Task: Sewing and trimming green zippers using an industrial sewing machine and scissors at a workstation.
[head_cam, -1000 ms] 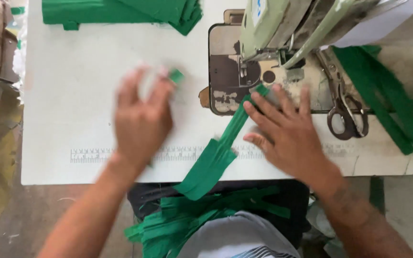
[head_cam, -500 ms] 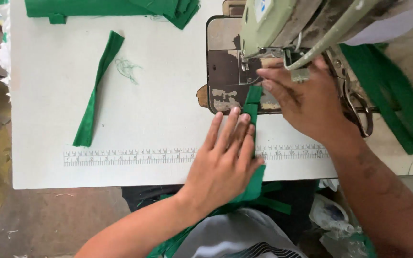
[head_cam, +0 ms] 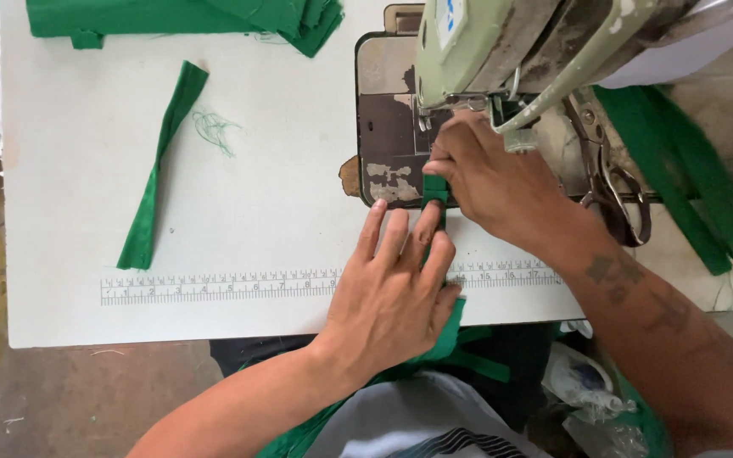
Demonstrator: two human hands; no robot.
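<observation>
Needle area under the sewing machine (head_cam: pixel 502 51) head is blocked by the right hand (head_cam: pixel 489 174), so whether the green strip (head_cam: pixel 435 191) sits under the foot can't be told. Most of that strip is covered by the left hand (head_cam: pixel 392 288); its lower part drops off the desk (head_cam: pixel 256 195) edge. Folded green fabric (head_cam: pixel 171 17) is cut by the top edge. Scissors (head_cam: pixel 612 187) are partly behind the right forearm. Ruler (head_cam: pixel 214 287) markings are too small to read.
</observation>
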